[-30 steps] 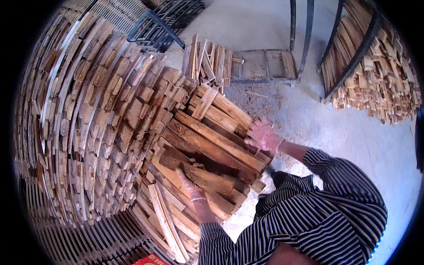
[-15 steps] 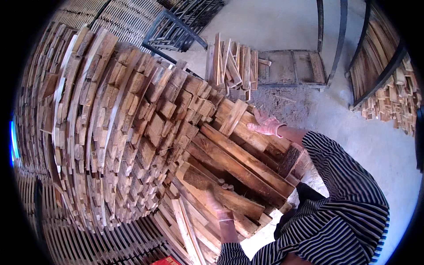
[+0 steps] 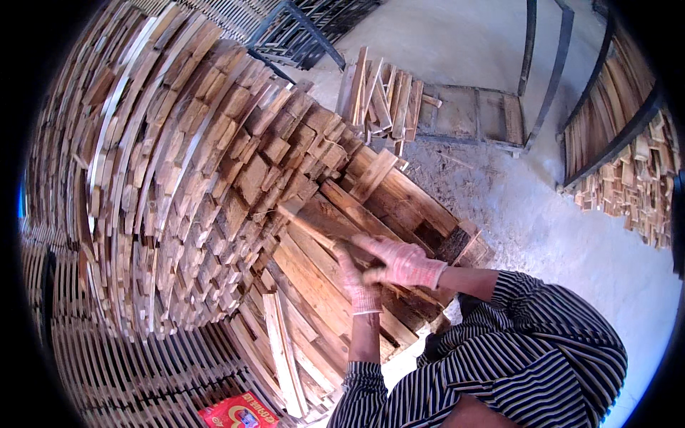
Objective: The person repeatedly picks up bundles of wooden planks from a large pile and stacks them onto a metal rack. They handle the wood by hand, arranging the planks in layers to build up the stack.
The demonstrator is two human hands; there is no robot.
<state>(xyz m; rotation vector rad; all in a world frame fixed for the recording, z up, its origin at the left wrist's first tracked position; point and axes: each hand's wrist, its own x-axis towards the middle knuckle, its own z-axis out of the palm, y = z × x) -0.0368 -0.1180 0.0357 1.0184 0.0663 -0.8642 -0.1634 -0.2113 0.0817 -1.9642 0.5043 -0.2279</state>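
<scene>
One left hand [image 3: 353, 279] in a pink knitted glove is closed on the near edge of a rough brown wooden board [image 3: 321, 220], its fingers hidden. The similarly gloved right hand [image 3: 407, 264], half open, lies just beside it; blur prevents telling whether it grips. The board is above a heap of loose sawn planks [image 3: 307, 267]. Left of this stands a tall timber stack [image 3: 193, 143]; farther off, a dark rectangular metal frame [image 3: 477, 114].
</scene>
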